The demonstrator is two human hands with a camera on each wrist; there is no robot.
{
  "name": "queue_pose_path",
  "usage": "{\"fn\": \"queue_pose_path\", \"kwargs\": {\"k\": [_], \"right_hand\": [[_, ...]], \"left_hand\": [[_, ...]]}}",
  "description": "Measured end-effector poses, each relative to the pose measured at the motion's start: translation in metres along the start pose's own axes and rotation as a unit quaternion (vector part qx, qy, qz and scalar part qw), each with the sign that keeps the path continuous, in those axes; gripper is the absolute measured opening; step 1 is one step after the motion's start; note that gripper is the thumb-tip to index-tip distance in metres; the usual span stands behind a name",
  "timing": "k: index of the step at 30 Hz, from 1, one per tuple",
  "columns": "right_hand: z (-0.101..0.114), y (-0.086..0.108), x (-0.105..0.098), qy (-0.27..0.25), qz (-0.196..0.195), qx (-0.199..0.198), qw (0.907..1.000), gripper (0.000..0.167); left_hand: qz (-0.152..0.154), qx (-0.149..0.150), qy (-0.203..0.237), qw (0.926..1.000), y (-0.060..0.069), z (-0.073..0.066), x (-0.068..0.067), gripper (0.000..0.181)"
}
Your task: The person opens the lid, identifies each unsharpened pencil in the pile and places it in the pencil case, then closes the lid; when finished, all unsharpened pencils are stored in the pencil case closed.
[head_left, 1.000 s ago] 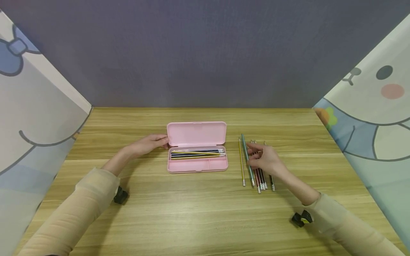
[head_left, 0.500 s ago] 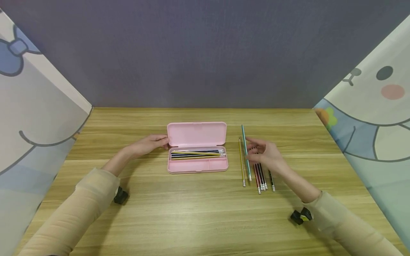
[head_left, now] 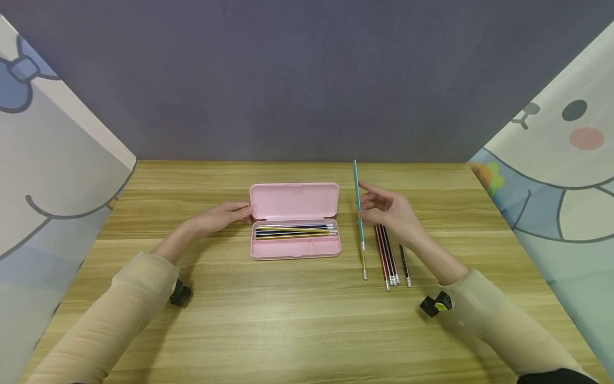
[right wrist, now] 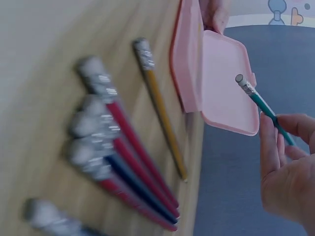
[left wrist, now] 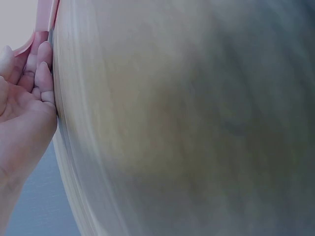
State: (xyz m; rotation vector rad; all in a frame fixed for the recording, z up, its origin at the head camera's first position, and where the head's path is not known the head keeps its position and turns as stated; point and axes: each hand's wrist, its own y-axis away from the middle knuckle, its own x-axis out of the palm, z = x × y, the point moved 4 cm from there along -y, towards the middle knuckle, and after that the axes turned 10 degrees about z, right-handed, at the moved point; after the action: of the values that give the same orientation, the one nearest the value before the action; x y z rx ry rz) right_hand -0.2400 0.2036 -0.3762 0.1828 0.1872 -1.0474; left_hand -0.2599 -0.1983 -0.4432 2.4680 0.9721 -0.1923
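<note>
A pink pencil case [head_left: 283, 247] lies with its lid [head_left: 295, 200] raised at the back. Its rear compartment holds several dark and yellow pencils [head_left: 295, 232]. At the lid's left edge, my left hand [head_left: 223, 217] grips it near the hinge; the left wrist view shows thumb and fingers on either side of the pink edge. My right hand [head_left: 390, 213] pinches a teal pencil [right wrist: 263, 105] with a white eraser end, held above the table. Below that pencil a yellow pencil [right wrist: 162, 118] lies on the wood, partly covered in the head view.
Several red and dark pencils [head_left: 389, 261] lie side by side under the right hand and wrist. A single black pencil [head_left: 405, 266] rests to their right. The wooden table [head_left: 288, 320] ends at a grey partition [head_left: 307, 80], with printed side panels [head_left: 566, 160] left and right.
The teal pencil has been lifted off the table and carried forward and left by my right hand. The left hand and the case stay in place.
</note>
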Motion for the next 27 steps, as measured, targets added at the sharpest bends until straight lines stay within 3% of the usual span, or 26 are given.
{"fn": "queue_pose_path", "kwargs": {"k": [8, 15, 22, 27], "right_hand": [[0.016, -0.032, 0.012, -0.015, 0.037, -0.038, 0.9985, 0.067], [0.028, -0.055, 0.029, 0.023, 0.068, -0.086, 0.9937, 0.066], [0.03, -0.074, 0.05, 0.077, 0.123, -0.108, 0.9834, 0.057], [0.029, -0.081, 0.066, 0.127, 0.18, -0.11, 0.9692, 0.053]], "left_hand": [[-0.002, -0.006, 0.007, 1.0, 0.001, 0.0, 0.0, 0.042], [-0.001, -0.003, -0.004, 1.0, 0.0, -0.001, -0.001, 0.043], [-0.001, -0.007, -0.009, 0.9999, 0.001, -0.002, -0.002, 0.043], [-0.004, -0.01, -0.005, 0.9999, 0.002, -0.003, -0.002, 0.043]]}}
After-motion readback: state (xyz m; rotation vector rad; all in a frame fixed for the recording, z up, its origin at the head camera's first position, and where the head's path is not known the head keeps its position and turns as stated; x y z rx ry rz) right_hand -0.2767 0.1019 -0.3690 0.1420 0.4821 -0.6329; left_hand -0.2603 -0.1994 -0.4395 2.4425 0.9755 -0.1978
